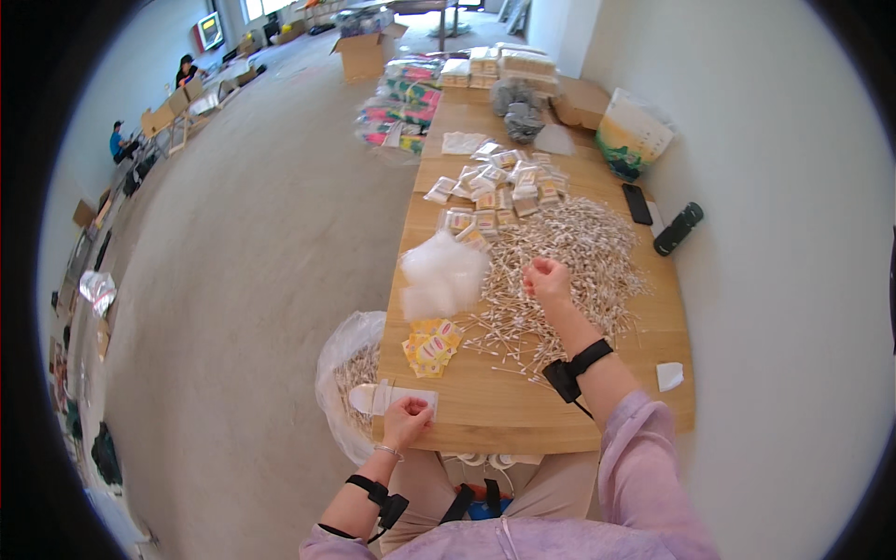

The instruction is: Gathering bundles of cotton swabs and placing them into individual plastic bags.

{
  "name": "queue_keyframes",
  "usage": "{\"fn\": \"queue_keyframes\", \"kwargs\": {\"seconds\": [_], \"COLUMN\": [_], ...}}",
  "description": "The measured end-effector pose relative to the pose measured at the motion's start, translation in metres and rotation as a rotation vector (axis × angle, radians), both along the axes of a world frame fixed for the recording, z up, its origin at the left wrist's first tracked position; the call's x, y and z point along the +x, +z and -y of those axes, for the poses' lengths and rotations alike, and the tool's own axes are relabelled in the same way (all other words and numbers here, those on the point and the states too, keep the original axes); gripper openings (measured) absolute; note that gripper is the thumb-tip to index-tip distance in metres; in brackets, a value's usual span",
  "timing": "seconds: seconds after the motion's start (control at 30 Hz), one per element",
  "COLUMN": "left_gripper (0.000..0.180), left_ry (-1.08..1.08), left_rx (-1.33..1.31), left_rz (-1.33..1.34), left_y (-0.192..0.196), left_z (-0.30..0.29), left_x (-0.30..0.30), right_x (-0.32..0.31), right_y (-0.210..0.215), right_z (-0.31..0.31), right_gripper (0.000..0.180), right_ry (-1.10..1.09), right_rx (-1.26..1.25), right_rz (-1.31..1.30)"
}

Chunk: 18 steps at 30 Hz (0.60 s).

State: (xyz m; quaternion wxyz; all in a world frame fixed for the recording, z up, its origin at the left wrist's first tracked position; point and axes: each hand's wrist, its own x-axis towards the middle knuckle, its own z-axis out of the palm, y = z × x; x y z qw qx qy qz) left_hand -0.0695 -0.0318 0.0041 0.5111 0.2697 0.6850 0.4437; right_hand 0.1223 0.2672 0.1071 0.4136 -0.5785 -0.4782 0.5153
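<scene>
Cotton swabs (597, 247) lie in a wide, loose heap on the wooden desk (523, 411), thinning out into scattered sticks toward its near side. The right hand (548, 278) is over the near part of this heap, its fingers curled inward; whether they grip a swab, I cannot tell. The left hand (409, 422) is at the near left corner, at a small clear bag (373, 399) whose end reaches past the desk's edge. Its fingers are bent together at the bag, but I cannot tell whether they pinch it. Just beyond this hand lies a loose pile of yellow cards (432, 347), and farther on, touching the heap's left side, a whitish stack of clear sleeves (443, 275). Filled packets (504, 187) lie jumbled at the far side of the swabs. Against the desk's left edge, lower down, a large clear sack (350, 369) holds more swabs. A black phone (637, 203) and a dark bottle (679, 230) lie to the right of the heap; a white paper piece (669, 376) is nearer, beyond the right forearm.
</scene>
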Motion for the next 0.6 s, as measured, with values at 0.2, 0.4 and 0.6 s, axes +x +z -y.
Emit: {"fn": "queue_keyframes", "kwargs": {"seconds": [0.2, 0.4, 0.6], "left_gripper": [0.02, 0.02, 0.02], "left_ry": [-0.005, 0.019, 0.042], "left_rx": [-0.015, -0.013, -0.004], "left_rz": [0.003, 0.038, 0.029], "left_y": [0.002, 0.003, 0.005], "left_z": [-0.003, -0.002, 0.005], "left_x": [-0.003, 0.0, 0.0], "right_x": [-0.063, -0.108, -0.129], "right_y": [-0.046, -0.049, -0.046], "right_z": [0.016, 0.033, 0.053], "right_gripper": [0.051, 0.072, 0.062], "right_ry": [0.422, 0.271, 0.407], "right_rx": [0.212, 0.277, 0.444], "right_rz": [0.766, 1.063, 1.104]}}
